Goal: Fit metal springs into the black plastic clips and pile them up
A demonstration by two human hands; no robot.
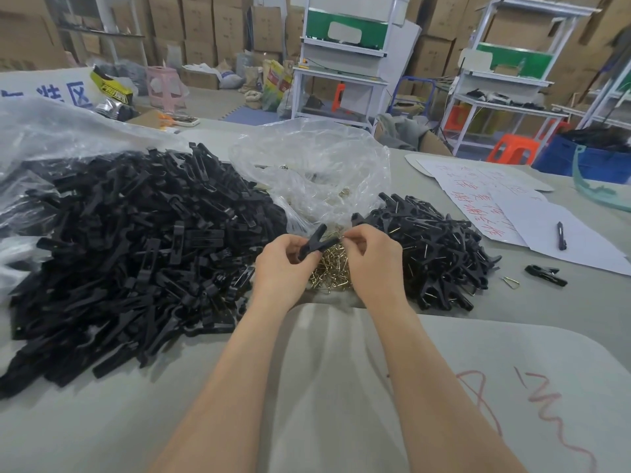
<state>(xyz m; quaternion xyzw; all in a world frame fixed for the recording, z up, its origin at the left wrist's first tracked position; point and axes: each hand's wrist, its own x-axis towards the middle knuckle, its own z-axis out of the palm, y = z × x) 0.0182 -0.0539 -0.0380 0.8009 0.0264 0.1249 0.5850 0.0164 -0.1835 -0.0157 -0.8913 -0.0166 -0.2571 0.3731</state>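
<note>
**Clip held in a V above the spring heap**

The left hand (285,259) grips 1 black clip (316,242) by its near end, so its 2 arms splay in a V toward the right hand (370,256). The right hand pinches the tip of the clip's right arm, probably seating a spring there, though that is too small to confirm. Both hands hover just above the brass springs (333,271), likely to keep the supply close. Unfitted clip parts (136,240) lie left, the finished pile (440,247) just right, and a clear bag (317,165) beyond.
</note>
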